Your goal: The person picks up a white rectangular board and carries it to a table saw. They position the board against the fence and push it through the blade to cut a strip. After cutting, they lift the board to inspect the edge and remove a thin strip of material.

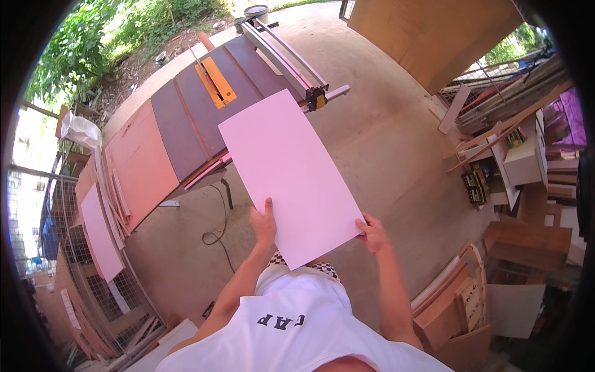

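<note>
A white rectangular panel [291, 173] is held up in front of my body, its long sides running away from me. My left hand [264, 222] grips its left edge near the close end, thumb on top and fingers hidden beneath. On the opposite edge, my right hand [372, 234] is closed round the panel close to the near right corner. The panel's far end reaches toward a table saw [186, 118] with a dark top, and overlaps its near edge in view. Whether panel and saw touch I cannot tell. A yellow-orange insert [217, 84] surrounds the saw blade.
A metal rail fence [279, 53] lies along the saw's right side. A wooden extension top [136, 161] adjoins it on the left. On the concrete floor a black cable [217, 234] curls below the saw. Wood offcuts [455, 304] stack at right; a large board [434, 37] stands far right.
</note>
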`<state>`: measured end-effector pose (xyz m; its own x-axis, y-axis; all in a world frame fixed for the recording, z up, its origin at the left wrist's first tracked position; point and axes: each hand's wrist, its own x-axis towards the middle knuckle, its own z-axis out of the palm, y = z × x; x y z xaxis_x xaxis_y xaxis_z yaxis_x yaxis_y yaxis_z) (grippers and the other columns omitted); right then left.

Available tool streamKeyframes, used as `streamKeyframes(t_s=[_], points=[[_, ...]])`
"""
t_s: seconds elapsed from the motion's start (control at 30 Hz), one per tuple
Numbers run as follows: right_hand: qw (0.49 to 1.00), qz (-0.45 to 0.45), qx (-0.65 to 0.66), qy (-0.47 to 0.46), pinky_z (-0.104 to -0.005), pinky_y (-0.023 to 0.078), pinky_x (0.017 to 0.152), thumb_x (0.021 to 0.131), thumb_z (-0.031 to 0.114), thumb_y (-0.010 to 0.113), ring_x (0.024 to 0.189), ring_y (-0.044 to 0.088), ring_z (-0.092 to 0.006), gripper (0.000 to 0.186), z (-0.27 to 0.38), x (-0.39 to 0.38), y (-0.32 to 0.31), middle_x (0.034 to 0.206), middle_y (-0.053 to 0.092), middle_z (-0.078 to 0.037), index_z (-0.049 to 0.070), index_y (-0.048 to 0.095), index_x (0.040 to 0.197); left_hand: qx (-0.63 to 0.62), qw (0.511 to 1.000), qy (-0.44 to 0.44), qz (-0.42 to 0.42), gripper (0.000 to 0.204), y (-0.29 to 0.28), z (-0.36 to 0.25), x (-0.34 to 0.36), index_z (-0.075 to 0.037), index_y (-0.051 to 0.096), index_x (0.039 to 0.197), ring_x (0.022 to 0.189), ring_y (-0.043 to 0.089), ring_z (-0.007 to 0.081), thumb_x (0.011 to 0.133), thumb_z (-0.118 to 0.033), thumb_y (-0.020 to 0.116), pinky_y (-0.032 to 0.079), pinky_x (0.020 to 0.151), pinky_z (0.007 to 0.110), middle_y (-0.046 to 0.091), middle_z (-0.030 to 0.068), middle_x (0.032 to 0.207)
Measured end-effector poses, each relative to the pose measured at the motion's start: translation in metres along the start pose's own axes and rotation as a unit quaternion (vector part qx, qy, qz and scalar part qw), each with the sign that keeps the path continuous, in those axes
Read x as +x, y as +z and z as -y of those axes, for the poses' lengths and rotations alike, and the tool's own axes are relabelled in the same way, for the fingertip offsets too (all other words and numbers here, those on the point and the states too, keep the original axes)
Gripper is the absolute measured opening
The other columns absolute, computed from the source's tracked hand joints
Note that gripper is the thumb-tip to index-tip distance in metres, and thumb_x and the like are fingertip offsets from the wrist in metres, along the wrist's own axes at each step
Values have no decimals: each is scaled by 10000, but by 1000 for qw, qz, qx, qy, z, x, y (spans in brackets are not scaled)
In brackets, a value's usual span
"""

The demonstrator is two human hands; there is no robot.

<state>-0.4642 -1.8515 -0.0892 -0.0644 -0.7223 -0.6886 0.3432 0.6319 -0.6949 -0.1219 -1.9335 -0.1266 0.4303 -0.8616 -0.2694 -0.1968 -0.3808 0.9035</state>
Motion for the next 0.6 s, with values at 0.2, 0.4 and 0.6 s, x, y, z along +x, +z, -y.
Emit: streamKeyframes(t_s=[0.2,0.4,0.6], points=[[963,85,-257,-6,-409,553,1010,1039,285,757,1137,709,-215,517,61,56,-22,1259,755,-120,11,642,1462,13,999,-24,-24,627,51,20,19,92,644,1133,906,732,283,1068,-530,690,569,820,431,765,223,1019],[946,89,-302,75,-422,526,1046,1076,542,634,1197,707,-272,673,85,127,-25,1311,752,-199,-19,650,1447,42,998,-7,-55,625,81,15,19,96,635,1155,902,736,311,1077,-523,676,569,829,445,762,230,1024],[884,19,-466,-2,-474,505,1082,1091,652,523,1236,696,-403,792,60,167,-16,1291,744,-281,-79,698,1341,47,996,-62,-51,604,94,12,23,90,612,1257,996,729,374,1059,-471,717,565,930,452,744,247,1091]])
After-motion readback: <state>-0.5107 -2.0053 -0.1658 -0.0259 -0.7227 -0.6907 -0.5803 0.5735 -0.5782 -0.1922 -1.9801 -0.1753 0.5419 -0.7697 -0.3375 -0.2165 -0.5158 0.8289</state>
